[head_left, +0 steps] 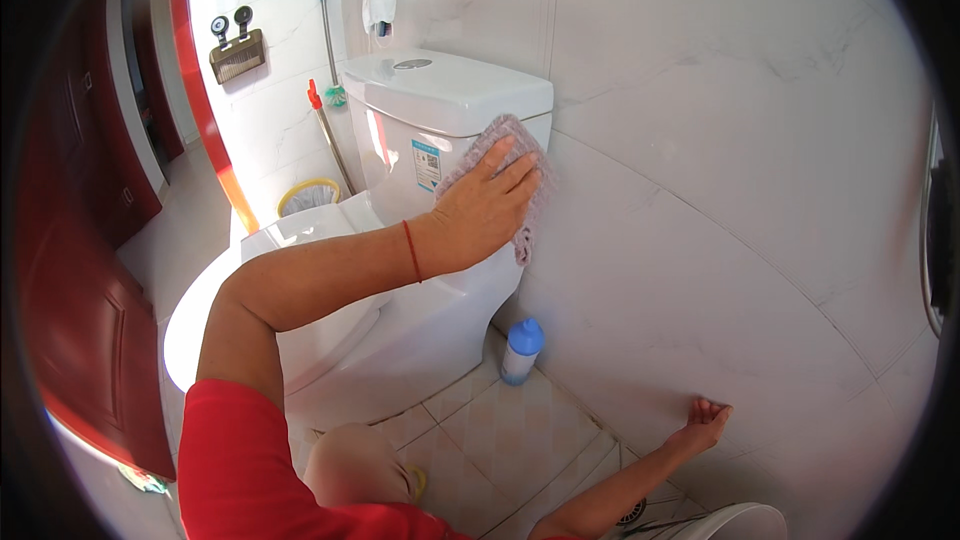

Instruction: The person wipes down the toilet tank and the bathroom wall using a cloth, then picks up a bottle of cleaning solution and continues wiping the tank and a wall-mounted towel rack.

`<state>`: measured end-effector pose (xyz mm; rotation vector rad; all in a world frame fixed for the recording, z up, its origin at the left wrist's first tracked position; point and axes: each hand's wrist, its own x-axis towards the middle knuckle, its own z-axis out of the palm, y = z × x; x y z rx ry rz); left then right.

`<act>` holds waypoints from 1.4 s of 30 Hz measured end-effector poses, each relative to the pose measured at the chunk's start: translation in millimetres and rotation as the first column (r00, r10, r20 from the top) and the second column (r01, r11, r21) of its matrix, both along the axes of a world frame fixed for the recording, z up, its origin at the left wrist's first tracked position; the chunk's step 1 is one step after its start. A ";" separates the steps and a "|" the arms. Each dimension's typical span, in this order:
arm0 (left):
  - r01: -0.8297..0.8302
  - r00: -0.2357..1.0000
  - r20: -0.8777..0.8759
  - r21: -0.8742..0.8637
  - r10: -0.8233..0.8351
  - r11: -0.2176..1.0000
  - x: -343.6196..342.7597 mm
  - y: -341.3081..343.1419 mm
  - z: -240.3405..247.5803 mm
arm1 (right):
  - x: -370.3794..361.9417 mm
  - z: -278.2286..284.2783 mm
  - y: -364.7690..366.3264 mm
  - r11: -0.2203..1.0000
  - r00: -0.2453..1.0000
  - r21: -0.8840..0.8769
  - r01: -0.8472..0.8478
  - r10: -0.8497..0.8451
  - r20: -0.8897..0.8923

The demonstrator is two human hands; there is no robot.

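My left hand (487, 208) presses a fluffy greyish-pink cloth (508, 132) against the right front corner of the white toilet tank (455, 100). Its fingers lie over the cloth, whose end hangs below the palm. The left forearm crosses above the toilet bowl and lid. Low on the right, my right hand (707, 422) is beside the tiled wall with its fingers curled in and nothing seen in them; I cannot tell whether it touches the wall. A blue-capped bottle (522, 352) stands upright on the floor between the toilet base and the wall.
A bin with a yellow rim (309, 197), a red-handled pole (330, 135) and a hanging toilet brush (335, 96) are behind the toilet. A brown wall holder (237, 57) hangs farther left. Part of a white bucket-like rim (755, 523) and a floor drain (632, 511) show at the lower right.
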<state>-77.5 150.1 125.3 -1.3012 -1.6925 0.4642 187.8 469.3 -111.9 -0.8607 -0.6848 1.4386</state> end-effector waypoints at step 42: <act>-0.008 0.830 0.514 0.399 -0.217 0.917 -36.6 -32.8 104.8 | -28.4 14.9 -72.8 0.649 0.710 0.294 -0.701 0.675 0.201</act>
